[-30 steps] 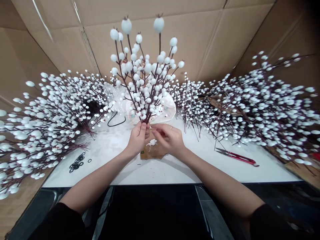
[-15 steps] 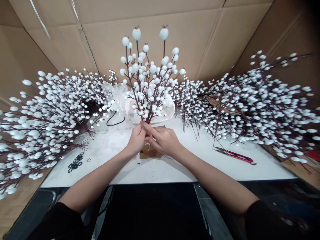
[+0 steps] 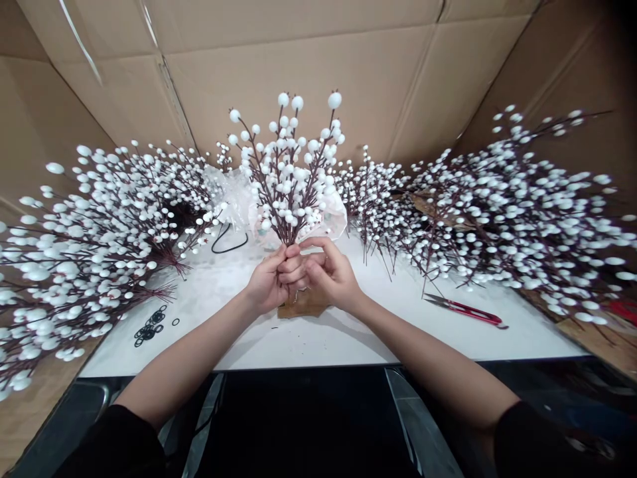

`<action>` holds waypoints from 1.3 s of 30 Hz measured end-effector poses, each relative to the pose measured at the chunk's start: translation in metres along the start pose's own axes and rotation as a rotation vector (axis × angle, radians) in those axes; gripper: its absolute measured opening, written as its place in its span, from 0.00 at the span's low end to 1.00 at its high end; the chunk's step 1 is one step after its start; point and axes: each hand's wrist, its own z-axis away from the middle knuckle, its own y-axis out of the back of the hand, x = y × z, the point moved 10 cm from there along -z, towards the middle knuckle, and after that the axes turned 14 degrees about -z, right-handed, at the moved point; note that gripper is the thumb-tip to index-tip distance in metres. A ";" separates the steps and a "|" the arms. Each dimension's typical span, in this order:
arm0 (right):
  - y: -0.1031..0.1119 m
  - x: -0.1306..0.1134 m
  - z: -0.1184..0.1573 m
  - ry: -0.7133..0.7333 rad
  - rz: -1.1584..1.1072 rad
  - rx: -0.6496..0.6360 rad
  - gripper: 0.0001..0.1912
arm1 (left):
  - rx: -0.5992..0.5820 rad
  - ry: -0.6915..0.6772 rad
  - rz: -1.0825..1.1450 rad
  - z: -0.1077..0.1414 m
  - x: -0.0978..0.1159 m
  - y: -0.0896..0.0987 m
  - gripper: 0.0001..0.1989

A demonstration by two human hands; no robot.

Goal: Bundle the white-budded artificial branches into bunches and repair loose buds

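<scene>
- Tan cardboard walls (image 3: 308,60), creased and seamed, enclose the far side of a white flat-topped table (image 3: 298,352).
- Near the middle of the table, a bunch of round white berries on thin dark-brown stems (image 3: 286,169) is held upright, berries uppermost.
- The bare left hand (image 3: 269,282) is closed around the bunch's lower stems, thumb pressed against the fingers.
- The bare right hand (image 3: 336,275) is just beside it, index finger stretched toward the left fingertips and thumb bent below, with a gap between the two; whether it pinches anything I cannot tell.
- Below the hands lies a flat brown piece (image 3: 303,307), partly covered; any marking on it is too small to read.
- Beyond the bunch sits a crumpled whitish plastic bag (image 3: 336,216) with faint coloured patches, too blurred to read; crinkled clear plastic (image 3: 233,196) lies to its left.
- A black cord loop (image 3: 229,252) rests nearer, left of the hands.
- Near left, small black rings (image 3: 149,328) lie heaped, one apart.
- Large heaps of white-berried dark stems fill the left side (image 3: 109,232) and the right side (image 3: 522,212).
- Red-handled metal snips (image 3: 468,309) lie on the right, near the right heap.
</scene>
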 end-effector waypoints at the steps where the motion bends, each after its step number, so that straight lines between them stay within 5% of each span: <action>1: -0.002 0.003 -0.001 -0.038 -0.125 -0.015 0.20 | -0.020 0.008 0.020 0.001 0.000 -0.003 0.22; 10: -0.019 0.009 -0.004 -0.244 -0.648 -0.096 0.18 | -0.177 0.089 0.030 0.008 -0.006 -0.017 0.25; 19: -0.011 0.026 -0.005 -0.370 -0.722 0.037 0.10 | -0.287 0.118 -0.012 0.013 -0.014 -0.032 0.26; 27: -0.010 0.022 -0.003 -0.365 -0.629 0.039 0.16 | -0.191 0.149 -0.029 0.011 -0.015 -0.022 0.20; 33: -0.002 0.020 -0.004 -0.339 -0.560 0.092 0.18 | -0.165 -0.038 -0.216 0.005 -0.005 -0.019 0.18; 39: 0.008 0.026 -0.006 -0.281 -0.528 0.196 0.15 | 0.016 -0.151 -0.391 -0.002 -0.003 0.000 0.17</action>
